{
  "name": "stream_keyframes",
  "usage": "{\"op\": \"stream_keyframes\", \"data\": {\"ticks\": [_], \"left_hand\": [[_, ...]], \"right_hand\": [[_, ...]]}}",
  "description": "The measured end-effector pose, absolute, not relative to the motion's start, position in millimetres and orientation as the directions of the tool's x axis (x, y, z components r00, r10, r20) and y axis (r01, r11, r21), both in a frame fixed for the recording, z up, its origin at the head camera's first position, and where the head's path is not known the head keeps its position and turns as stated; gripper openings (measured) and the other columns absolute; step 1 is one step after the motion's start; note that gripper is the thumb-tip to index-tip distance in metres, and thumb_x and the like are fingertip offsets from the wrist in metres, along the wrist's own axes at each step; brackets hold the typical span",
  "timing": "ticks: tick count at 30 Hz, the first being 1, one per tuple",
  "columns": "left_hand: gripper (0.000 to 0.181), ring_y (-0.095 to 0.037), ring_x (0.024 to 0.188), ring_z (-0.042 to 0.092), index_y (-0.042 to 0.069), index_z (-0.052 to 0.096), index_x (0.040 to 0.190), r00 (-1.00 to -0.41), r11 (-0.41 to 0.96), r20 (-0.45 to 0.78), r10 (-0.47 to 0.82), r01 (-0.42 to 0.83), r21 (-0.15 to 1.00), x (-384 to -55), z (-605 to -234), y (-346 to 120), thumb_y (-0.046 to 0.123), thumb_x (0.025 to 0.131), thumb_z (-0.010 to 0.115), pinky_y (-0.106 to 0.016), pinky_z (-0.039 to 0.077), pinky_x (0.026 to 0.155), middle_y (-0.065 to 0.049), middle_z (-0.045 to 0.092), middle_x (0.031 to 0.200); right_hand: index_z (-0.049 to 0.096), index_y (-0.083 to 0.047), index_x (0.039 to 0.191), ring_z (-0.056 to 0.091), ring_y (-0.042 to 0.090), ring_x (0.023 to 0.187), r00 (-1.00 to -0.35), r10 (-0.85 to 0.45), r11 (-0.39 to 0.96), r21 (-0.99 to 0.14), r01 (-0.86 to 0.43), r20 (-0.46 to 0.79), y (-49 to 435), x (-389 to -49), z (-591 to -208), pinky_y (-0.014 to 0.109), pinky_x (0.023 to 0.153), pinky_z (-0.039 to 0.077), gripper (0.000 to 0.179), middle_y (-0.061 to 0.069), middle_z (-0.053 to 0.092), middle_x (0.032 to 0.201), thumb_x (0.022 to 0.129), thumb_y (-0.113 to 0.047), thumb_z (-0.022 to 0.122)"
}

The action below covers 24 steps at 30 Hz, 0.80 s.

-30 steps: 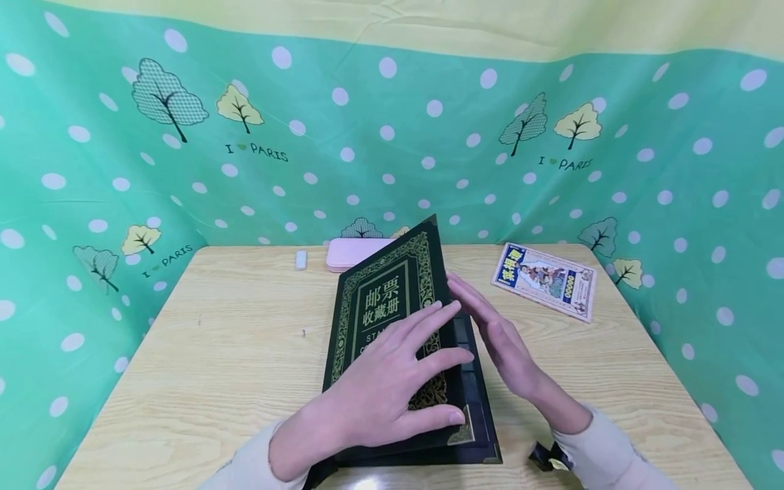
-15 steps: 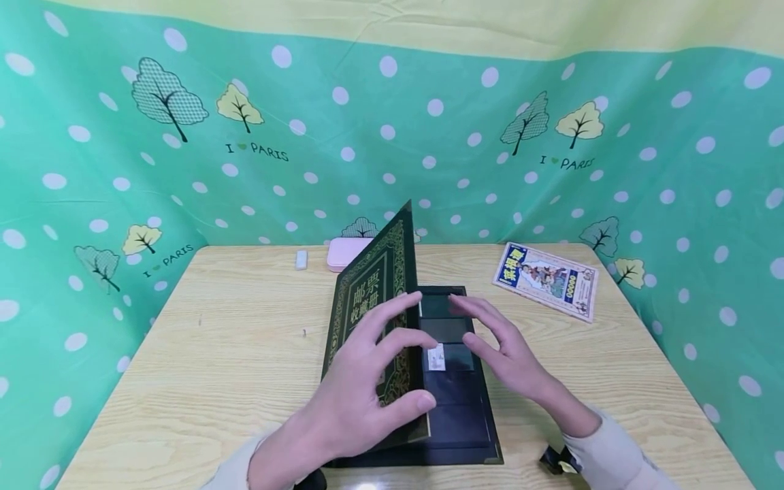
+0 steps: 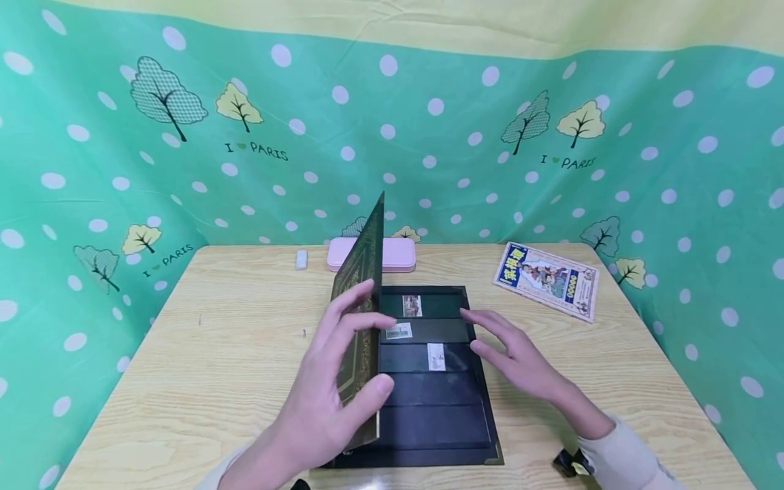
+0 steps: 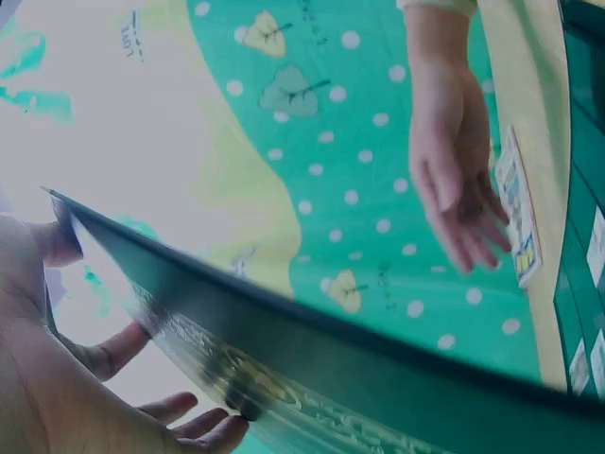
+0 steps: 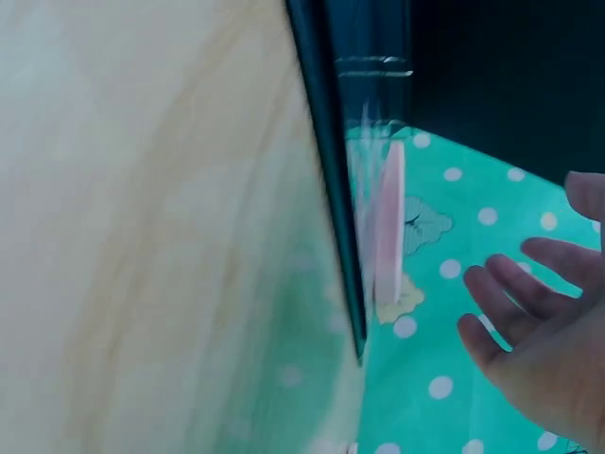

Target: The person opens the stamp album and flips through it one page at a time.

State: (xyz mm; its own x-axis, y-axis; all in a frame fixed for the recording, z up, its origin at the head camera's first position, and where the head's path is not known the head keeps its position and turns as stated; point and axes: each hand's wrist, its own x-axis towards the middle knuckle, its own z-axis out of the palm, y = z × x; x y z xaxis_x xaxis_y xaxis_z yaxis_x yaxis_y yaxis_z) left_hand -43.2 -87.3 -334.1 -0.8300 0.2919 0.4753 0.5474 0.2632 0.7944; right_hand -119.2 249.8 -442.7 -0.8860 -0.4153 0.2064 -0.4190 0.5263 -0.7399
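A dark green stamp album (image 3: 437, 425) lies on the table, its gold-patterned cover (image 3: 358, 340) raised almost upright. My left hand (image 3: 327, 401) holds this cover from its outer side, with thumb and fingertips at the free edge. In the left wrist view, the fingers (image 4: 118, 350) lie against the patterned outside. Three small stamps show in the black page strips: a brownish stamp (image 3: 412, 306), a green stamp (image 3: 401, 331) and a pale stamp (image 3: 436, 357). By the album's right edge is my right hand (image 3: 520, 361), fingers extended and holding nothing; whether it touches the page is unclear.
A pink case (image 3: 399, 254) lies at the back, behind the cover, with a small white block (image 3: 301, 260) to its left. A booklet (image 3: 548, 280) lies back right. Near the right sleeve is a small black object (image 3: 569, 463). A patterned curtain (image 3: 392, 156) surrounds the wooden table.
The cover has swung up and leftward with my left hand, uncovering the page and its stamps. My right hand has left the cover and shifted slightly right.
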Motion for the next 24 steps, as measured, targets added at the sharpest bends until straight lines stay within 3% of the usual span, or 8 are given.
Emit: {"op": "stream_keyframes", "data": {"ticks": [5, 10, 13, 17, 19, 24], "left_hand": [[0.077, -0.03, 0.166, 0.028, 0.031, 0.045, 0.169, -0.835, 0.281, 0.452, 0.313, 0.536, 0.796, -42, -333, -105, 0.015, 0.098, 0.068, -0.085, 0.029, 0.115, 0.002, 0.026, 0.182], [0.084, -0.026, 0.168, 0.028, 0.031, 0.036, 0.175, -0.839, 0.301, 0.451, 0.303, 0.534, 0.79, -42, -330, -124, 0.013, 0.098, 0.064, -0.085, 0.026, 0.118, 0.0, 0.028, 0.182], [0.081, -0.026, 0.166, 0.031, 0.025, 0.037, 0.175, -0.823, 0.283, 0.487, 0.291, 0.561, 0.778, -42, -330, -137, 0.01, 0.099, 0.061, -0.06, 0.033, 0.129, -0.003, 0.034, 0.181], [0.074, -0.028, 0.162, 0.038, 0.012, 0.038, 0.174, -0.787, 0.181, 0.55, 0.28, 0.606, 0.775, -42, -333, -153, 0.004, 0.102, 0.054, -0.024, 0.039, 0.123, -0.015, 0.038, 0.177], [0.072, -0.03, 0.16, 0.04, 0.006, 0.038, 0.173, -0.777, 0.119, 0.567, 0.275, 0.613, 0.781, -42, -336, -161, 0.002, 0.102, 0.05, -0.024, 0.042, 0.119, -0.021, 0.038, 0.176], [0.07, -0.03, 0.158, 0.042, 0.005, 0.033, 0.174, -0.829, 0.038, 0.499, 0.25, 0.524, 0.851, -40, -340, -181, 0.007, 0.105, 0.043, -0.024, 0.041, 0.116, -0.022, 0.036, 0.176]], "right_hand": [[0.053, -0.008, 0.165, 0.047, 0.049, 0.154, -0.882, -0.46, 0.602, -0.695, -0.393, 0.1, 256, -125, -452, 0.073, 0.122, 0.038, 0.053, 0.021, 0.053, 0.166, 0.114, -0.022, 0.064], [0.051, -0.006, 0.166, 0.041, 0.052, 0.157, -0.867, -0.497, 0.668, -0.625, -0.403, 0.029, 258, -128, -459, 0.074, 0.124, 0.034, 0.066, 0.025, 0.046, 0.17, 0.109, -0.028, 0.074], [0.05, -0.006, 0.167, 0.041, 0.051, 0.158, -0.865, -0.501, 0.683, -0.604, -0.411, 0.023, 257, -130, -464, 0.073, 0.124, 0.035, 0.072, 0.024, 0.045, 0.171, 0.106, -0.032, 0.078], [0.046, -0.006, 0.169, 0.036, 0.051, 0.16, -0.858, -0.514, 0.682, -0.604, -0.412, 0.006, 254, -131, -470, 0.072, 0.125, 0.033, 0.083, 0.022, 0.038, 0.176, 0.102, -0.039, 0.082], [0.044, -0.007, 0.17, 0.033, 0.051, 0.162, -0.852, -0.524, 0.684, -0.602, -0.412, -0.013, 252, -130, -474, 0.073, 0.126, 0.032, 0.086, 0.021, 0.035, 0.178, 0.102, -0.044, 0.081], [0.043, -0.008, 0.171, 0.03, 0.051, 0.163, -0.823, -0.568, 0.687, -0.565, -0.457, -0.025, 250, -125, -479, 0.075, 0.126, 0.029, 0.093, 0.021, 0.033, 0.179, 0.099, -0.052, 0.082]]}}
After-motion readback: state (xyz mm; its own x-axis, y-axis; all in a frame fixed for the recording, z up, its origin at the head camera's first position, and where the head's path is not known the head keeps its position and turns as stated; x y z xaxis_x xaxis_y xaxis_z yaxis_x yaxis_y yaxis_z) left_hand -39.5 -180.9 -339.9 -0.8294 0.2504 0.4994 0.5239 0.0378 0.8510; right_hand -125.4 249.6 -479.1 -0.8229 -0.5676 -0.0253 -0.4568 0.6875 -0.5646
